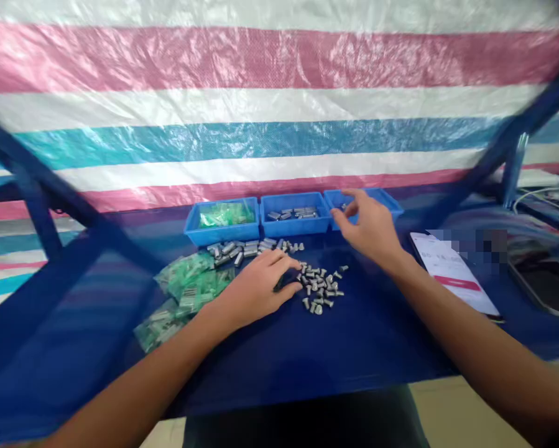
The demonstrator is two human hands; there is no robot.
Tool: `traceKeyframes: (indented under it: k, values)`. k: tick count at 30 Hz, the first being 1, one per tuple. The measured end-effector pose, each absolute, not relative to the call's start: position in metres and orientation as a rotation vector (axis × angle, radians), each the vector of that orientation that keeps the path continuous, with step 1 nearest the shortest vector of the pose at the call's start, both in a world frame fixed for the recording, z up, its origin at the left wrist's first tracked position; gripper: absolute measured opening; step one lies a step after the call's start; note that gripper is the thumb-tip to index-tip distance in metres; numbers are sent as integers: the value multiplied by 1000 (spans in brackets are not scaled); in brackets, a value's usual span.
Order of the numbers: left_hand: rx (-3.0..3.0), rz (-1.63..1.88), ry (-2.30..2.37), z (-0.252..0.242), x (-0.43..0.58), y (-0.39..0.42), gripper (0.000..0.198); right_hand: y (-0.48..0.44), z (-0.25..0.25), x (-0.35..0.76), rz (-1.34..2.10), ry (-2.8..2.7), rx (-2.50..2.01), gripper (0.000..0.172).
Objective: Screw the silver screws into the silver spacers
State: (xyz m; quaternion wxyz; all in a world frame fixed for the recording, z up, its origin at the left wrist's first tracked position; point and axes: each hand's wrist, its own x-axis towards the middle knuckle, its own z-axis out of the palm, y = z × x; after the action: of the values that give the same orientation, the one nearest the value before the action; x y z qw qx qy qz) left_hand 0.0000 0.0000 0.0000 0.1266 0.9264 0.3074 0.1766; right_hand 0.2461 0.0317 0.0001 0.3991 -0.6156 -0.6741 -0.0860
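My left hand [263,283] rests on the blue tabletop at the left edge of a loose pile of short metal screws [321,286]. Its thumb and forefinger are apart, their tips by the nearest screws. Over the right blue bin [386,199] hovers my right hand [370,227], thumb and fingers spread. That hand hides much of the bin; a few small metal pieces show inside. Behind my left hand lies a row of metal cylinders [237,249], with a few screws at its right end.
The middle blue bin [295,224] holds metal cylinders, the left blue bin [221,235] green-tinted packets. Several filled green-tinted plastic bags [186,277] lie left of my hand. A lit phone [456,274] and a dark device [547,274] are at right. Blue frame bars [517,168] flank the table.
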Motion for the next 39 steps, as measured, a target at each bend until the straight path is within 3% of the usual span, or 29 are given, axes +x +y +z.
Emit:
traceKeyframes:
  k: [9, 14, 26, 32, 39]
  values:
    - [2797, 619, 1182, -5, -3, 18, 21, 14, -19, 186, 252, -2079, -1283, 24]
    - [2733, 579, 1453, -9, -12, 31, 31, 19, -26, 190, 154, -2040, -1292, 23]
    - [2808, 396, 1422, -3, -3, 25, 34, 19, -28, 187, 117, -2113, -1188, 21]
    - [2810, 340, 1465, -1, 5, 33, 22, 26, -35, 181, 33, -2099, -1138, 15]
    - [2818, 472, 1276, -7, 5, 54, 22, 30, -32, 188, -125, -1935, -1265, 21]
